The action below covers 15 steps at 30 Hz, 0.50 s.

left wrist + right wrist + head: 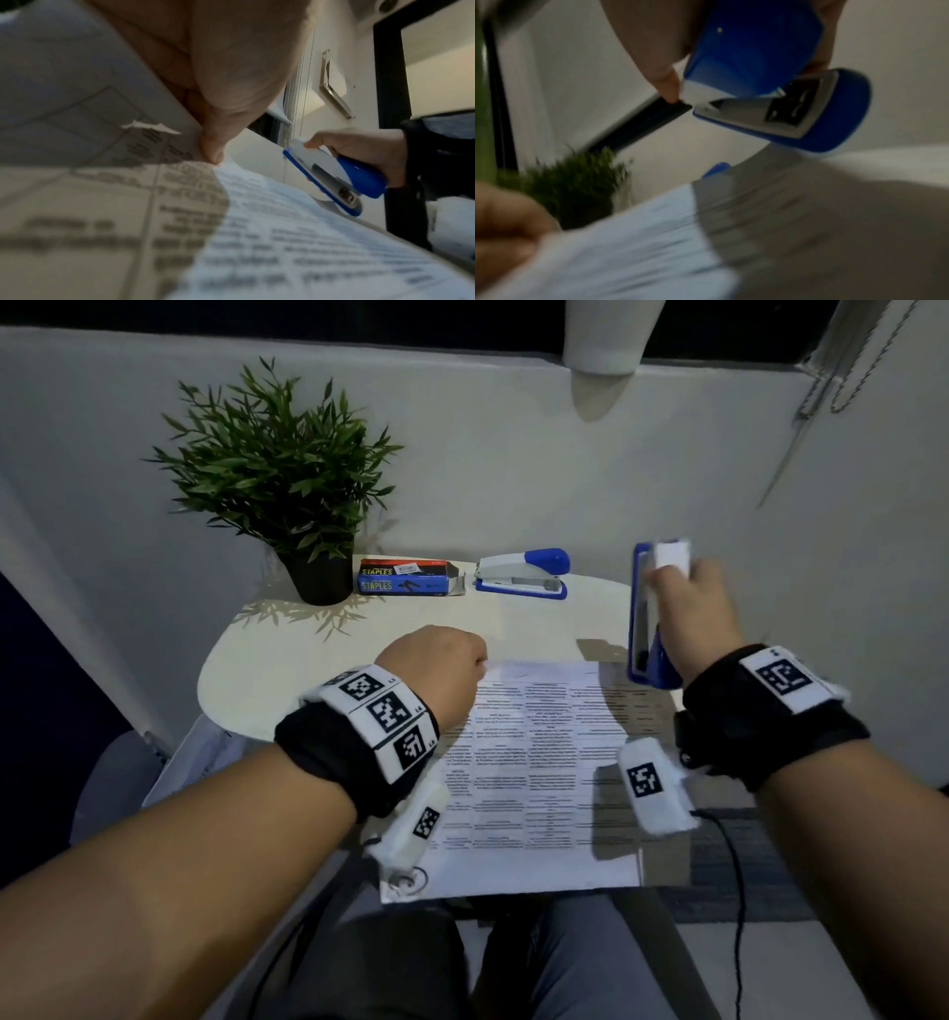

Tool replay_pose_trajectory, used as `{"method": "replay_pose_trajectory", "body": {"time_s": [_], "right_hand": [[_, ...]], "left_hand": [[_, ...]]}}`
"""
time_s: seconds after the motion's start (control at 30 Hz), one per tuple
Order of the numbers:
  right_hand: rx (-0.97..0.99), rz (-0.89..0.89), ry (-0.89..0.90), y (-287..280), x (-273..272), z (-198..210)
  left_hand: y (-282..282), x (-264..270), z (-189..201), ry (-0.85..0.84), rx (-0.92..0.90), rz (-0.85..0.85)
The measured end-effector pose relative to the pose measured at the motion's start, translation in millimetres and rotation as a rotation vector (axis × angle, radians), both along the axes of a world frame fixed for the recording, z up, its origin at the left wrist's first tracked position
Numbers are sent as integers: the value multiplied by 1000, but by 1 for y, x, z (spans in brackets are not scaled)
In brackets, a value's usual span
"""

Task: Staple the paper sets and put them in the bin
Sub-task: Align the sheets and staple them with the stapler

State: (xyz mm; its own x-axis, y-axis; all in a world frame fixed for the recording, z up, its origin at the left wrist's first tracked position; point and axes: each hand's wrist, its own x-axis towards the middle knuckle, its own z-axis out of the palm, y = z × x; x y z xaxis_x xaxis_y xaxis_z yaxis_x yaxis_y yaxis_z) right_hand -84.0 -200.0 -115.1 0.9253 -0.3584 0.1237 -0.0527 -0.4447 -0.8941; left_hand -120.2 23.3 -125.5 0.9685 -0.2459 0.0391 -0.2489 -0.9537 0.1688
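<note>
A printed paper set (534,762) lies on the white table (287,675) in front of me. My left hand (441,660) is curled at its top left corner. In the left wrist view its fingertips (212,156) pinch that corner of the paper set (282,243) and lift it a little. My right hand (690,603) grips a blue and white stapler (649,629), held in the air above the sheet's top right corner with its mouth pointing away from me. The right wrist view shows the stapler (770,91) slightly agape above the paper set (628,243). No bin is in view.
A second blue and white stapler (521,575) lies at the back of the table beside a box of staples (405,577). A potted green plant (287,480) stands at the back left, against the white wall. My legs are below the table's near edge.
</note>
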Motion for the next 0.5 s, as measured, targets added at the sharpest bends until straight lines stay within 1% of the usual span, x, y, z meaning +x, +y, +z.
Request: {"method": "replay_pose_trajectory", "body": {"time_s": [0.03, 0.1, 0.17, 0.23, 0.3, 0.4, 0.5], "right_hand": [[-217, 38, 61, -3, 3, -2], [-569, 117, 171, -8, 4, -5], [-847, 196, 251, -15, 9, -13], [-1039, 266, 320, -17, 11, -18], [-1118, 317, 345, -16, 13, -17], [-1102, 378, 345, -15, 16, -17], [-1113, 438, 406, -12, 19, -19]], "left_hand": [[4, 5, 0, 7, 31, 1], [13, 11, -2, 38, 91, 2], [19, 14, -3, 78, 120, 6], [23, 15, -5, 95, 127, 6], [24, 16, -8, 106, 124, 7], [23, 18, -15, 137, 128, -3], [24, 20, -17, 140, 127, -7]]}}
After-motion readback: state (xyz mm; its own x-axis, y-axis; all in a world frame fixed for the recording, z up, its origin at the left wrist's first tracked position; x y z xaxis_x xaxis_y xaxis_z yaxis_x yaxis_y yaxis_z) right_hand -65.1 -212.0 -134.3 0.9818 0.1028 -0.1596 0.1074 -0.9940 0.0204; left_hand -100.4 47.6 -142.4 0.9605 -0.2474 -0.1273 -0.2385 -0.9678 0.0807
